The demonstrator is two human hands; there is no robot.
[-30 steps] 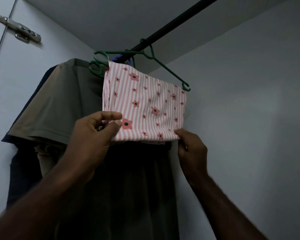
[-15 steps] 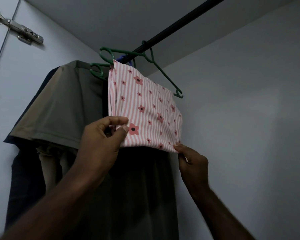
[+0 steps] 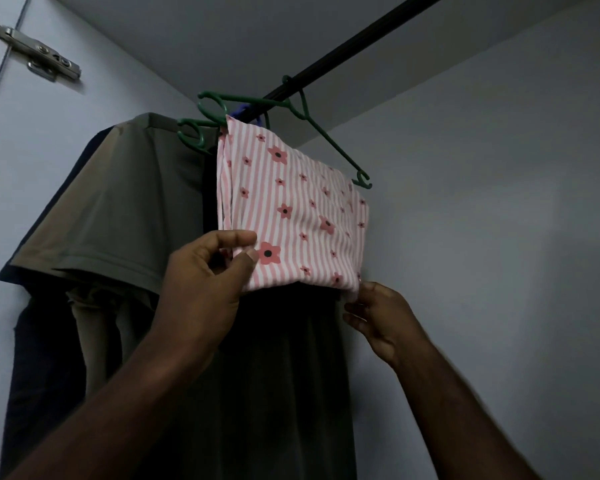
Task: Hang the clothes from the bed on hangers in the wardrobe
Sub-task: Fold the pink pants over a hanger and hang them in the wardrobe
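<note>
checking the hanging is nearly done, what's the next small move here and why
Probably let go with both hands: the pink striped cloth already drapes over the green hanger on the rail, left hand and right hand only pinching its lower corners.

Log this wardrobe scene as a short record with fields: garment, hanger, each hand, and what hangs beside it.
garment: pink striped cloth, draped over the hanger
hanger: green, hooked on the rail
left hand: pinches cloth's lower left edge
right hand: at cloth's lower right corner, grip unclear
beside: olive shirt, left of the cloth
</note>
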